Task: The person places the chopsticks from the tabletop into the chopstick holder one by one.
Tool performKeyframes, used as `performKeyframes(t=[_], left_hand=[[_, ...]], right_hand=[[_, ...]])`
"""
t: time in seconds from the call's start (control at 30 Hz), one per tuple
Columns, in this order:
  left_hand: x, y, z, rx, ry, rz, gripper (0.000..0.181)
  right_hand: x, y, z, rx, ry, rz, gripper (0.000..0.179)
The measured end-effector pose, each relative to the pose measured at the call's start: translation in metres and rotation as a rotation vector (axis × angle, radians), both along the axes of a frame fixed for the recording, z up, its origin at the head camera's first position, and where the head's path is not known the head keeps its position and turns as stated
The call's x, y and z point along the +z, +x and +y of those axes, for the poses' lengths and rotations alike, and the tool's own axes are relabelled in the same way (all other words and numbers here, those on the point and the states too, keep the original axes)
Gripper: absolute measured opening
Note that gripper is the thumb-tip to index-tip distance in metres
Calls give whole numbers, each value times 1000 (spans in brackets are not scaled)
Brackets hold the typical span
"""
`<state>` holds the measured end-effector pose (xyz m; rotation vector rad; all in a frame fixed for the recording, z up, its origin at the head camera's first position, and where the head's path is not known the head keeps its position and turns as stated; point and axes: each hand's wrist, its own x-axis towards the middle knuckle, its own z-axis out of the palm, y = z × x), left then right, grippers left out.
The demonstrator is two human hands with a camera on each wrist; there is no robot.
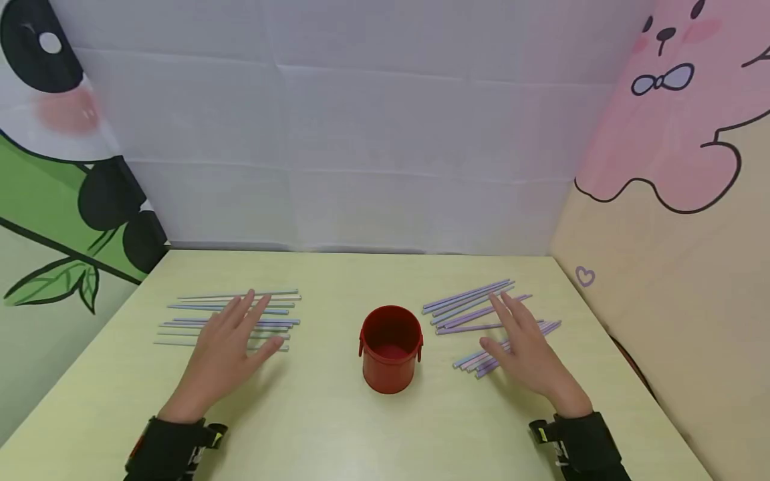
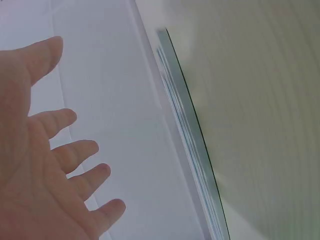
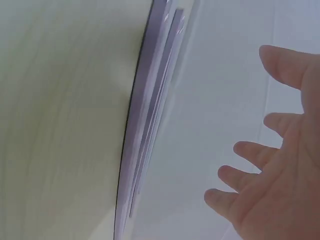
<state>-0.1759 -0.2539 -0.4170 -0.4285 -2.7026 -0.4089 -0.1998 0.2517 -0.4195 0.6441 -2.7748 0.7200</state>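
My left hand (image 1: 224, 354) is held over a spread of thin pale green and blue sticks (image 1: 174, 325), its fingers extended and apart. The left wrist view shows that hand (image 2: 45, 160) holding nothing, with the sticks (image 2: 192, 140) lying on the tabletop beyond it. On the other side my right hand (image 1: 529, 351) hovers over thin purple and blue sticks (image 1: 466, 297), fingers spread. In the right wrist view this hand (image 3: 280, 165) is likewise without anything in it, apart from the purple sticks (image 3: 137, 120). Between the hands stands a red bucket (image 1: 390, 374), upright, with small side handles.
The pale wooden table (image 1: 337, 441) meets a white cloth backdrop (image 1: 373, 147) at its far edge. Panels with cartoon animals rise on both sides, a green and white one (image 1: 54, 194) at left and a pink one (image 1: 662, 133) at right.
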Motion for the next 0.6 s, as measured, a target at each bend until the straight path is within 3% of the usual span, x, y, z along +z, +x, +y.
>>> performKeyframes(t=[0.13,0.37,0.6], left_hand=[[5,-3,14,-78,87,-30,80],[10,-5,58,-217,313,-233,96],[9,-6,110,-368,450,-367,107]], right_hand=[[7,-1,-12,102,-122,-81,79],[27,5,-39,240,-282,-188,85],[48,23,-77,360,-440,-370,90]])
